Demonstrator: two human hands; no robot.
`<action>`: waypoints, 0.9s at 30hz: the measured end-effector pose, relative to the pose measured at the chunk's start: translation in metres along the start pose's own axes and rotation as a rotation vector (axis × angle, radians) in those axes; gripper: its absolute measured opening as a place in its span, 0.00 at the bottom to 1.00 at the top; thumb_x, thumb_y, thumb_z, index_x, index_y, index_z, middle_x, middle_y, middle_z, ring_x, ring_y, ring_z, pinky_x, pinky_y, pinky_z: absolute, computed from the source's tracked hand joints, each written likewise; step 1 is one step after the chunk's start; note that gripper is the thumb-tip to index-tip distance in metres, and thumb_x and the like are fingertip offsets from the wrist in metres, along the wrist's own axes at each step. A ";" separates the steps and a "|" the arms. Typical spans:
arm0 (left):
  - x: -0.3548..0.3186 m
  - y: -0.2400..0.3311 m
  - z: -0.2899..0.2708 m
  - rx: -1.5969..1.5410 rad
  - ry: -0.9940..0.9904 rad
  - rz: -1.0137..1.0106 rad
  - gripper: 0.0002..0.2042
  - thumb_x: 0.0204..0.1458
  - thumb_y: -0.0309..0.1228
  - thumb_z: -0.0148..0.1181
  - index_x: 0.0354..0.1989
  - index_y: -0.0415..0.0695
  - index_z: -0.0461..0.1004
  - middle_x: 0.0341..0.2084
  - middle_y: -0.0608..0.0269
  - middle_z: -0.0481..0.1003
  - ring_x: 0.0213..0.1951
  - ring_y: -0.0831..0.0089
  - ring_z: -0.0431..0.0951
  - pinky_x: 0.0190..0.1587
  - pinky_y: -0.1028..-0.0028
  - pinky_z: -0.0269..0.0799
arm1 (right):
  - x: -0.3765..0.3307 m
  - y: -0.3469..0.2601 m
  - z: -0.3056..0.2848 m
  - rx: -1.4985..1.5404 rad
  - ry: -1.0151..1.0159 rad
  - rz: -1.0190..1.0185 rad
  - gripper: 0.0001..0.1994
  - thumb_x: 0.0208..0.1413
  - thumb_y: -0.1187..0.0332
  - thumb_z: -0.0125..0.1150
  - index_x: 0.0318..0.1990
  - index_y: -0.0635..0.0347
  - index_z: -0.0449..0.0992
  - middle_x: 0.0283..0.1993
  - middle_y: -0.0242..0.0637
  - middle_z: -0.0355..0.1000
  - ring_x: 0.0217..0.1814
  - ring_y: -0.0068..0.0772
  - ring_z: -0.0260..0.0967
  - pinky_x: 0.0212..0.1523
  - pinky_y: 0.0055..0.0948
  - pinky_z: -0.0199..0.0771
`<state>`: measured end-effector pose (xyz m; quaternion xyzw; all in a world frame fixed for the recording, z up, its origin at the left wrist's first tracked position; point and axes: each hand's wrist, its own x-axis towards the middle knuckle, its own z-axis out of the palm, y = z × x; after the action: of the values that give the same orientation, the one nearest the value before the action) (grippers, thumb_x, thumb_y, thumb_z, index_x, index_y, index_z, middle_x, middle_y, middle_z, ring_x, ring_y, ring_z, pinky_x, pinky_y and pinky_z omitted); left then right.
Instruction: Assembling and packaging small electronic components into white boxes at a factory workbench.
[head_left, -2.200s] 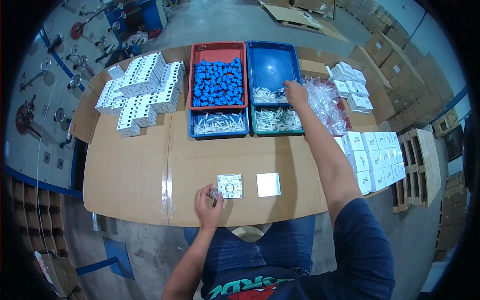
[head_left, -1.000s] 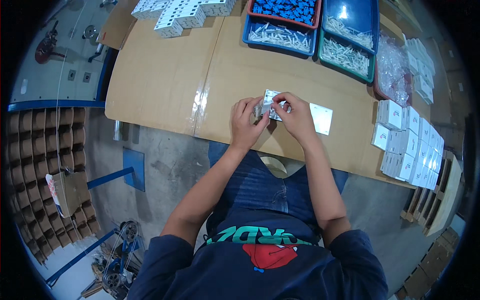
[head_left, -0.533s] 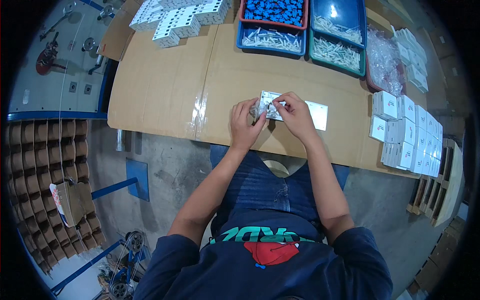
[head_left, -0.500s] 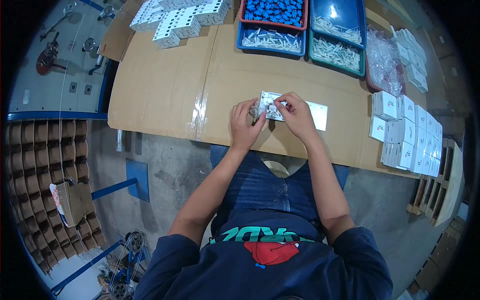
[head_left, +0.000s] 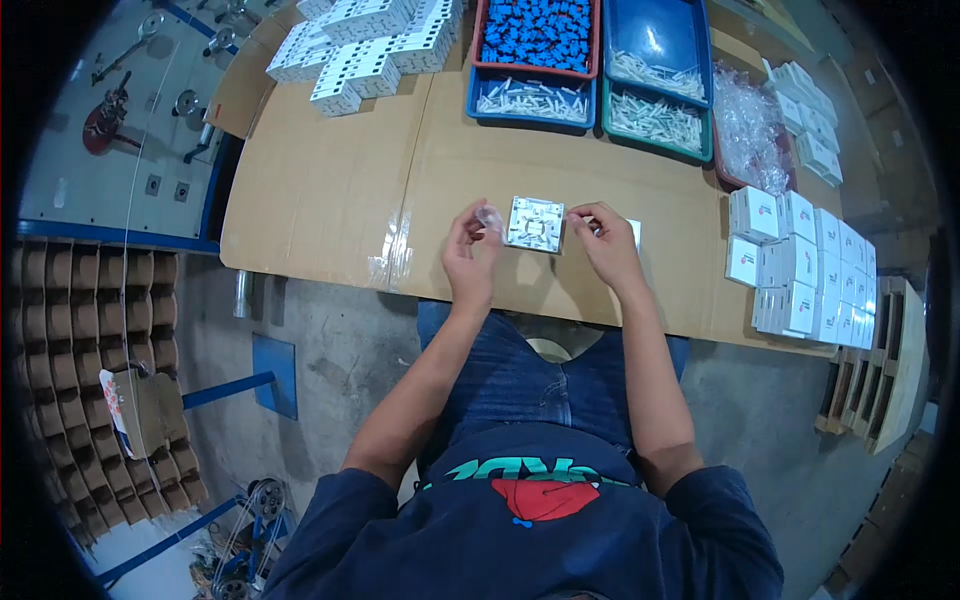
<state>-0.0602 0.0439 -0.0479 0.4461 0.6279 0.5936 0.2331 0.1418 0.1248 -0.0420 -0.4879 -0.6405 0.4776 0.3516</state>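
A square white plate (head_left: 535, 223) with an open frame and fittings on its face lies on the cardboard-covered table between my hands. My left hand (head_left: 468, 262) is closed around a small crumpled clear plastic bag (head_left: 487, 217), just left of the plate. At the plate's right side, my right hand (head_left: 610, 250) has thumb and fingertips drawn together. Anything between those fingertips is too small to make out. A flat white piece (head_left: 635, 232) lies partly hidden behind my right hand.
Across the table stand a red tray of blue parts (head_left: 535, 35), blue and green trays of white plastic pieces (head_left: 655, 125), and clear plastic bags (head_left: 745, 130). White boxes (head_left: 800, 250) are stacked at right. White switch-like units (head_left: 375, 45) are stacked far left.
My hands have moved apart, uncovering the white plate. The clear plastic has come away to the left in my left hand. My right hand now covers most of the flat white piece.
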 end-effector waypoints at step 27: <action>0.007 -0.033 -0.010 0.169 -0.134 0.075 0.20 0.55 0.22 0.64 0.57 0.36 0.74 0.46 0.59 0.75 0.48 0.71 0.76 0.55 0.72 0.71 | 0.113 0.032 -0.131 -0.504 0.414 0.010 0.09 0.58 0.64 0.62 0.40 0.56 0.82 0.37 0.40 0.82 0.39 0.45 0.80 0.39 0.40 0.77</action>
<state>-0.0812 0.0472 -0.0758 0.5258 0.6416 0.5159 0.2139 0.2395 0.2704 -0.0356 -0.6495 -0.6512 0.1963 0.3400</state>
